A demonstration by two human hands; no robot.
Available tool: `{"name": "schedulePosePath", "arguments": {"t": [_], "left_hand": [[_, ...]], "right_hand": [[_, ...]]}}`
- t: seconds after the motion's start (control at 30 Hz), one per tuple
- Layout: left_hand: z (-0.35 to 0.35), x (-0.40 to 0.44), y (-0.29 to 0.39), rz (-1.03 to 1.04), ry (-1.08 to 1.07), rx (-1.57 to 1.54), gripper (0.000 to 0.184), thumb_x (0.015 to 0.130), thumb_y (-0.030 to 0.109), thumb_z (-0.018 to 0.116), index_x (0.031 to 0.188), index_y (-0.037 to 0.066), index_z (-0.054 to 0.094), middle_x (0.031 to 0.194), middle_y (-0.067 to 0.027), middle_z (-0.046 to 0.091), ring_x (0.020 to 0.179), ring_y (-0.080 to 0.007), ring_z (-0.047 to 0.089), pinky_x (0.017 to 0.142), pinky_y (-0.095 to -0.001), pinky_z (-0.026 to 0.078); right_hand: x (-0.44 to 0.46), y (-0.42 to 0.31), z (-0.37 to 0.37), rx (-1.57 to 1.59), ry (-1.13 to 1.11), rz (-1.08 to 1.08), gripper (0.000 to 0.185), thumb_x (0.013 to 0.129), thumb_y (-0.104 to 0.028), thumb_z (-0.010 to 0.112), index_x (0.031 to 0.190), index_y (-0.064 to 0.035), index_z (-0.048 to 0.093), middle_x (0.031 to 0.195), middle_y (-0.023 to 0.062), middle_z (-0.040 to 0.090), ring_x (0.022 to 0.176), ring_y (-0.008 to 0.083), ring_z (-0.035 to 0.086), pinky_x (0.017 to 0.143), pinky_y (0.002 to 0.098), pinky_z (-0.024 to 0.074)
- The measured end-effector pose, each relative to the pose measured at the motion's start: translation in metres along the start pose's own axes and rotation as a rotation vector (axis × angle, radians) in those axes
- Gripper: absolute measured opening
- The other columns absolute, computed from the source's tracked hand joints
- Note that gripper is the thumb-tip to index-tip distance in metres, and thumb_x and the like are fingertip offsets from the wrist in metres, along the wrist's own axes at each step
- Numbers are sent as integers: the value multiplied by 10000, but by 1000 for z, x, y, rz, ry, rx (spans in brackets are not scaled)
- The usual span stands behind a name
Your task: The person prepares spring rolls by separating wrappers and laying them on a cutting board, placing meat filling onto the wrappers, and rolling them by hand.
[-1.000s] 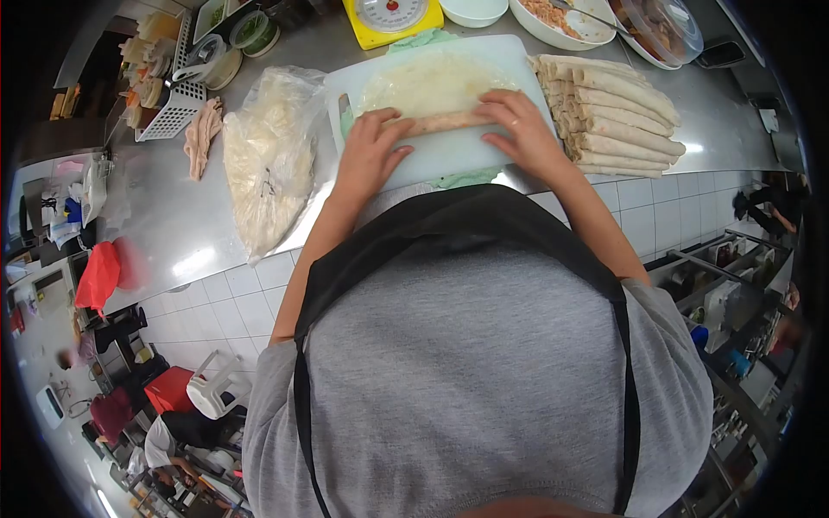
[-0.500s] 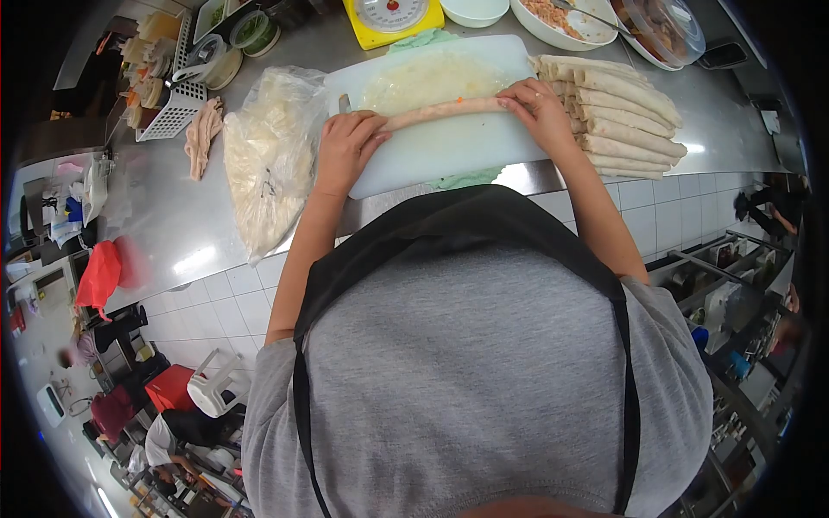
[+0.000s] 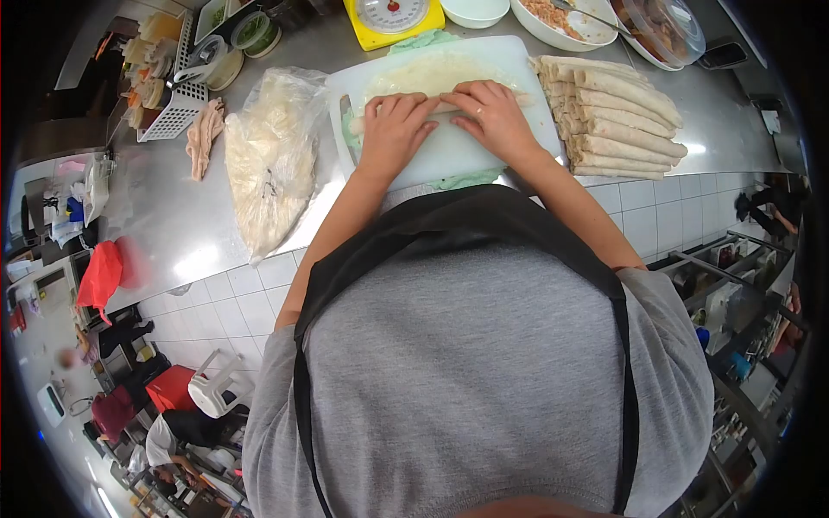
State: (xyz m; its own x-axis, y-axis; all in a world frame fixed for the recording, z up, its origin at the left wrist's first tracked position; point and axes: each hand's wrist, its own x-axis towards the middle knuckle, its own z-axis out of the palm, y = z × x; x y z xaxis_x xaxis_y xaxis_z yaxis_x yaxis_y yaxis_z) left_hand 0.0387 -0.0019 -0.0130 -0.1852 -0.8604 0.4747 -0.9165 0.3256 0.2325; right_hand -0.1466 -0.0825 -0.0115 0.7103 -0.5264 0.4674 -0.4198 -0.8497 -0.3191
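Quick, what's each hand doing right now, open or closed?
Left hand: open, fingers laid over the long, pale food roll.
Right hand: open, fingers resting over the same roll, not closed around it.

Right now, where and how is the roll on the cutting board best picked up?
Probably by pinching near both ends, one hand each, from above: the roll is long and slim, lying lengthwise across the cutting board, its middle largely covered by the left hand and right hand.
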Motion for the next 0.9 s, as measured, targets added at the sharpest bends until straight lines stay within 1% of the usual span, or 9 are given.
{"name": "schedulePosePath", "arguments": {"t": [0.1,0.27,0.4,0.5,0.57,0.6,0.67,0.8,0.9], "left_hand": [[-1,-5,-20,14,0,45,331,791,248,655,1111,172,620,1026,16,589,978,-180,528,903,-383,308],[-20,-25,-43,-53,13,83,303,795,245,653,1093,192,652,999,8,589,947,-183,531,879,-364,330],[-25,-29,-51,-72,4,63,293,804,230,648,1091,176,658,984,-4,589,954,-189,522,896,-367,319],[-25,-25,-63,-80,-6,17,284,809,210,649,1086,151,660,980,-31,597,903,-212,549,850,-357,371],[-24,-20,-72,-283,-112,-271,223,810,190,645,1027,140,665,972,-43,601,873,-237,568,853,-369,376],[-23,-17,-74,-285,-112,-271,223,810,190,645,1027,140,665,972,-43,601,873,-237,568,853,-369,376],[-20,-13,-78,-268,-9,-356,174,828,116,624,997,82,647,991,-75,599,743,-267,585,684,-342,457],[-25,-6,-65,-228,28,-261,116,804,54,599,918,71,616,979,-52,588,829,-251,577,740,-349,440],[-25,-6,-61,-52,-13,-6,134,768,32,586,888,91,591,978,-35,573,929,-234,551,817,-353,403]], "right_hand": [[-8,26,0,-37,46,13,324,746,-195,678,1065,-160,631,1011,12,583,978,231,532,874,383,407],[-26,50,-16,-26,75,85,274,767,-165,670,1040,-144,666,952,32,593,884,233,552,798,355,464],[-29,56,-18,23,79,128,263,791,-177,661,1050,-132,668,939,40,596,885,244,552,808,355,464],[-24,61,-19,99,41,195,262,809,-193,651,1063,-129,669,925,44,596,896,242,551,815,347,463],[-20,64,-20,103,-2,247,246,823,-196,641,1060,-139,674,960,42,588,929,238,543,826,345,458],[-18,65,-18,104,-4,246,246,823,-196,641,1060,-139,674,960,42,588,929,238,543,826,345,458],[-14,66,-15,53,9,258,309,830,-157,632,1139,-147,643,1014,53,570,938,239,535,818,334,446],[-3,55,-17,-33,58,178,296,826,-151,628,1122,-156,637,1034,38,552,963,237,524,827,351,433],[-2,50,-15,-51,24,6,247,802,-169,645,1049,-186,632,1028,14,552,972,228,519,864,383,405]]}}
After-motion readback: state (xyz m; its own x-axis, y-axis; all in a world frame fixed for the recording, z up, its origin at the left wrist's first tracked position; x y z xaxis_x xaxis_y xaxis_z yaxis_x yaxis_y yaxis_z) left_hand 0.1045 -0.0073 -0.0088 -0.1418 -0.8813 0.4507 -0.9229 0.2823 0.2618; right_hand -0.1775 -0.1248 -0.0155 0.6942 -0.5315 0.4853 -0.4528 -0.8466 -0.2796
